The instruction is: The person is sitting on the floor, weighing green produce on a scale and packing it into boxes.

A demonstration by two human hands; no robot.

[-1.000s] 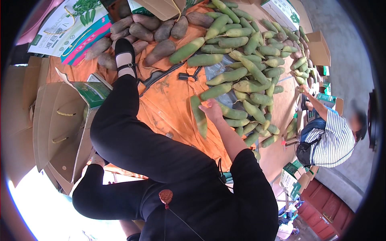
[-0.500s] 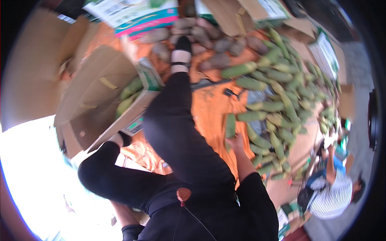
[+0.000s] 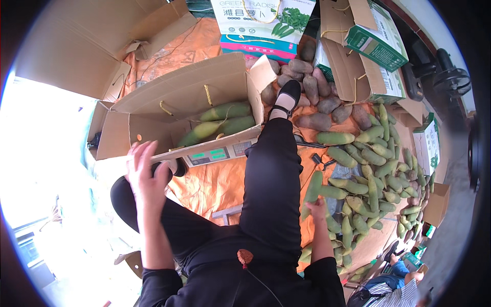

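Observation:
My right hand (image 3: 318, 210) is closed around the lower part of a long green radish (image 3: 313, 187), held upright at the left edge of a large radish pile (image 3: 369, 192). My left hand (image 3: 145, 171) is raised with fingers apart and nothing in it, by the near left corner of an open cardboard box (image 3: 176, 94). Inside that box lie several green radishes (image 3: 225, 111), toward its right end. A scale (image 3: 217, 155) with a lit green display shows along the box's near side.
Brownish-purple root vegetables (image 3: 313, 87) lie beyond my outstretched foot. Printed gift boxes (image 3: 261, 20) stand at the back, and open cartons (image 3: 358, 56) at the back right. An orange sheet (image 3: 199, 192) covers the floor. A person in stripes (image 3: 391, 294) is at the lower right.
My left hand has come up into view from low beside my body. My right hand still grips the green radish. The whole view has turned, moving the box toward the middle.

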